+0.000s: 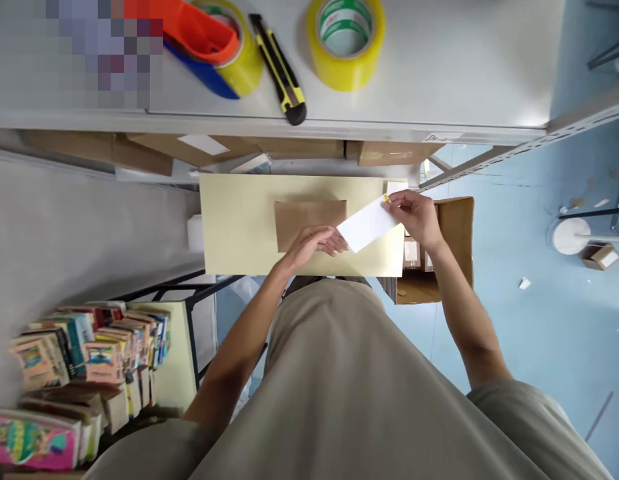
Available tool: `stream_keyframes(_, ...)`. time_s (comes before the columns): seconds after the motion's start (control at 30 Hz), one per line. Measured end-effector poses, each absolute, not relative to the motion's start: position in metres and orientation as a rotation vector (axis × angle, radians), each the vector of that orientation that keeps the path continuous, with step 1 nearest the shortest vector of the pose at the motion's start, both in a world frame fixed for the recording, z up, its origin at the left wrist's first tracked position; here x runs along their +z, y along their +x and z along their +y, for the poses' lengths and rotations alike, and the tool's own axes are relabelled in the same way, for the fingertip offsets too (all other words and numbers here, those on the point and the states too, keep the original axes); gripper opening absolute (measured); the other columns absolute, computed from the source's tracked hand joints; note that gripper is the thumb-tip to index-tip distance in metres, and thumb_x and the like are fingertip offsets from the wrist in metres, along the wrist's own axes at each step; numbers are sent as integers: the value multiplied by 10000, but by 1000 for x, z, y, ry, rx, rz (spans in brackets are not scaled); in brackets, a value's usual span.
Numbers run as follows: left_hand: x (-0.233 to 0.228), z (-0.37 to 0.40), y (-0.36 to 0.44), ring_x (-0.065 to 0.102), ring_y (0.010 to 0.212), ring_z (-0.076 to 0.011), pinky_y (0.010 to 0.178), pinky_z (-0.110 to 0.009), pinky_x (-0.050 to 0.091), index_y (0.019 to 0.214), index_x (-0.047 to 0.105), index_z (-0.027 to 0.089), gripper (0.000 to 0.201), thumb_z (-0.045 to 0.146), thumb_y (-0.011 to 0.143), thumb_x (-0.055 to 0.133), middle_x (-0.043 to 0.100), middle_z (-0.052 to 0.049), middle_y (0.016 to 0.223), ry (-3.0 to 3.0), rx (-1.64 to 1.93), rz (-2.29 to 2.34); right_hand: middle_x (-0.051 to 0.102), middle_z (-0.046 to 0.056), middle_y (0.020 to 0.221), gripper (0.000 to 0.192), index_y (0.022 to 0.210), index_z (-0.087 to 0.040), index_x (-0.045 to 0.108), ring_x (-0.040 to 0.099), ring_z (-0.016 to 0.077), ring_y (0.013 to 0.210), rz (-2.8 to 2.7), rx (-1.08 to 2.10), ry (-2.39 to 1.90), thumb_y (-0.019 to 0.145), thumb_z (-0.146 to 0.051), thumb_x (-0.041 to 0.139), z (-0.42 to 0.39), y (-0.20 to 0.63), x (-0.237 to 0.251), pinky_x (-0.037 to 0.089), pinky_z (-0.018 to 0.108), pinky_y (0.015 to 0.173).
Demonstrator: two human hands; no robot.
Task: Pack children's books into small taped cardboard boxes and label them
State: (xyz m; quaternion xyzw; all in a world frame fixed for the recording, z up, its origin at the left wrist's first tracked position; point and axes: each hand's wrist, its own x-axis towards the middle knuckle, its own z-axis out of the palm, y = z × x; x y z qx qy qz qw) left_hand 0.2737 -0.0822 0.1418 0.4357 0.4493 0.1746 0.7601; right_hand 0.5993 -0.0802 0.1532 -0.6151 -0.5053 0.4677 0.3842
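My right hand [413, 215] pinches the upper right end of a blank white slip of paper [368, 225], which has a small yellow mark by the fingertips. The slip hangs at a slant above a pale yellow tabletop [234, 227]. At its lower left corner is my left hand [317, 243], fingers stretched out and thumb apart; whether they touch the slip I cannot tell. Behind that hand a flat-topped brown cardboard box [309, 220] lies on the tabletop, partly covered by the fingers.
Ahead, a grey shelf [439, 80] bears a yellow tape roll [345, 73], a box cutter [279, 70] and a red-and-blue tape dispenser [209, 40]. An open carton [457, 233] with small boxes stands right of the tabletop. Stacked books [102, 360] are at lower left.
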Motion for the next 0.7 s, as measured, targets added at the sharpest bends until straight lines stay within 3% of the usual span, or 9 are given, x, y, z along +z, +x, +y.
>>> stream_keyframes(0.13,164,-81,234,883,926,-289,786,-405,738,1113,827,196,573,750,1011,722,899,-149,1127,1073,458,1040,804,16,875,419,1053,-242,821,763,206,811,-1367,1236,-1482,949,-638,911,-58,562,159,643,335,676)
stream_keyframes(0.47,165,-76,175,879,889,-280,795,-413,747,1036,800,204,381,583,1015,816,814,-68,854,1188,569,1114,799,39,969,472,1076,-230,803,789,216,912,-1475,1308,-1442,957,-672,917,-39,499,180,680,350,767)
stream_keyframes(0.7,165,-68,148,859,849,-253,710,-356,706,1003,769,197,507,702,981,816,816,-71,867,1202,623,1021,812,77,1103,405,1167,-226,813,815,277,1080,-1570,1131,-1572,1026,-602,864,-34,463,179,715,426,897)
